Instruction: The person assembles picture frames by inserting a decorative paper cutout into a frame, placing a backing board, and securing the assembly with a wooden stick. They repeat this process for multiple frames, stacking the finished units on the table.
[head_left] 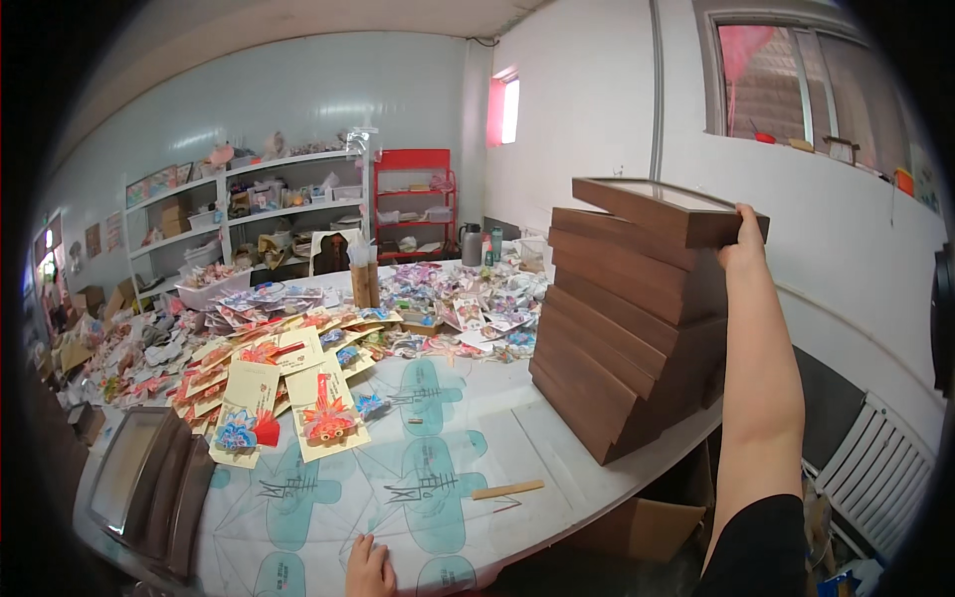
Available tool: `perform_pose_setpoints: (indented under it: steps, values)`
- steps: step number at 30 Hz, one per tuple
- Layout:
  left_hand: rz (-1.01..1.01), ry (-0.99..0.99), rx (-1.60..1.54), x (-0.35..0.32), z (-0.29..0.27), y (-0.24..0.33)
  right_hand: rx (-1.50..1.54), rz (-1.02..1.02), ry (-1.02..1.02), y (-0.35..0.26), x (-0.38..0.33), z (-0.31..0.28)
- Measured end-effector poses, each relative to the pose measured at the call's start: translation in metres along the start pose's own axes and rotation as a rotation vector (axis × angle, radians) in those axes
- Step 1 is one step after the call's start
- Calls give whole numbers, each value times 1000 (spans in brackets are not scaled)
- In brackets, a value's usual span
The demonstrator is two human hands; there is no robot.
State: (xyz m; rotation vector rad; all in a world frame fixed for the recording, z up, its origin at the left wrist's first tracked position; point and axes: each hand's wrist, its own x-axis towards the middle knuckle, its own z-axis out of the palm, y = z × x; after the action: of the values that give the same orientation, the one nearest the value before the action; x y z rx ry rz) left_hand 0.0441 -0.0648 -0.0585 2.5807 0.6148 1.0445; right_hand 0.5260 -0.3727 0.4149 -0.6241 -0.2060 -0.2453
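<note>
A tall stack of dark brown wooden box frames (607, 348) stands at the right of the table, its layers unevenly turned. The topmost box frame (647, 206), with a pale face in its rim, sits skewed and slightly overhanging the stack. My right hand (744, 244) is closed on its near right corner, arm stretched out. My left hand (370, 569) rests on the table sheet near the front edge, fingers out and holding nothing. A thin wooden stick (508, 490) lies ahead of it, between the hand and the stack.
More brown frames (149, 488) lean at the left edge. Cream cards with red and blue ornaments (323, 408) pile up mid-left. Behind are scattered paper pieces, bamboo holders (364, 284) and a grey jug (471, 245). A white slatted chair (875, 468) stands right; a cardboard box (647, 527) sits below.
</note>
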Motion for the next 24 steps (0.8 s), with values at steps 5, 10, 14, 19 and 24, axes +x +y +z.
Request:
perform_pose_setpoints:
  steps: [5,10,14,19,24]
  values:
    - [-24,-10,10,2,-4,5,-173,3,-110,5,14,-13]
    - [-20,-24,8,2,-5,4,-893,42,-19,-13,40,-43]
    - [-8,-10,-11,5,2,6,-1160,-351,166,-16,57,-69]
    - [-34,22,50,0,-15,6,-1010,-792,-353,39,-38,-17]
    - [-21,-12,37,11,-1,6,-1304,-1205,-218,54,26,-34]
